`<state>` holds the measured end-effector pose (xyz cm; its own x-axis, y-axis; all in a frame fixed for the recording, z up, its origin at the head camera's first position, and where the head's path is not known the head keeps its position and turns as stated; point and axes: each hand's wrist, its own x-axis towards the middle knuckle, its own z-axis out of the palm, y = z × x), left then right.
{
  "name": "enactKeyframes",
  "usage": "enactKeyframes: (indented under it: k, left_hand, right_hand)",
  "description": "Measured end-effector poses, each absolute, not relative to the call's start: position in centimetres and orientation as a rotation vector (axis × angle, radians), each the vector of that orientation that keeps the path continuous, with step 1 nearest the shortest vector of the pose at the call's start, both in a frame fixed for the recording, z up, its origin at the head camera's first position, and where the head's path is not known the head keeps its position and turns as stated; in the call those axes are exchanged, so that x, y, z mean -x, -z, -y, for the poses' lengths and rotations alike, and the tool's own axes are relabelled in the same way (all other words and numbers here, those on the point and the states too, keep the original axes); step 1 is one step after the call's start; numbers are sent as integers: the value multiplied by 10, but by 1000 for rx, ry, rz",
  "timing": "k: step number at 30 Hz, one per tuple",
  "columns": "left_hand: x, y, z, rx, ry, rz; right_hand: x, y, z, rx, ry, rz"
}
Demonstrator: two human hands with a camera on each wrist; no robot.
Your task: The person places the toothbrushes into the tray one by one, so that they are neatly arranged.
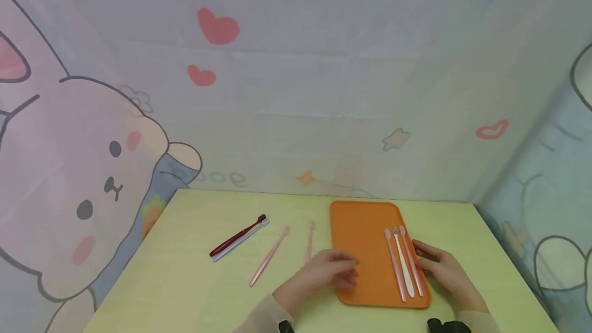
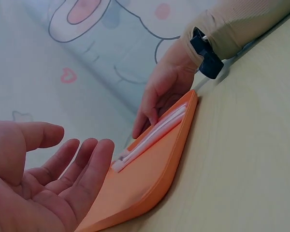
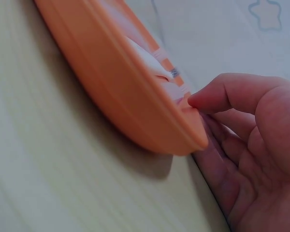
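An orange tray [image 1: 365, 235] lies on the table with three toothbrushes side by side near its right edge: a pink toothbrush [image 1: 395, 266], a white toothbrush [image 1: 404, 266] and another pink toothbrush [image 1: 412, 266]. My right hand [image 1: 444, 271] pinches the tray's right rim; in the right wrist view the thumb [image 3: 208, 99] is at the inner side and the other fingers lie outside. Over the tray's left edge, my left hand [image 1: 324, 274] holds nothing, its fingers loosely bent and apart from the thumb in the left wrist view. Beside it a pale pink toothbrush [image 1: 310, 240] is partly hidden.
Left on the yellow table [image 1: 162, 276], a dark red toothbrush [image 1: 236, 238] lies against a whitish toothbrush [image 1: 240, 240]. Between these and my left hand is a pink toothbrush [image 1: 269, 258]. A printed cloth [image 1: 296, 91] hangs behind the table.
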<state>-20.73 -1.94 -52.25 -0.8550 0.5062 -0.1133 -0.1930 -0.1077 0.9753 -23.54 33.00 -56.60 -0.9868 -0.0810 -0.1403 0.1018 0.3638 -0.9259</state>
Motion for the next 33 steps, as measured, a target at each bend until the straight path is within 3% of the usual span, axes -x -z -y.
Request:
enactKeyframes:
  k: [15,33]
  left_hand:
    - [212,509,79,-424,-1975,-1750]
    - [224,507,192,-472,-1844,-1858]
  right_hand:
    - [237,568,-331,-68,1659,-2456]
    - [235,562,-329,-47,1674,-2427]
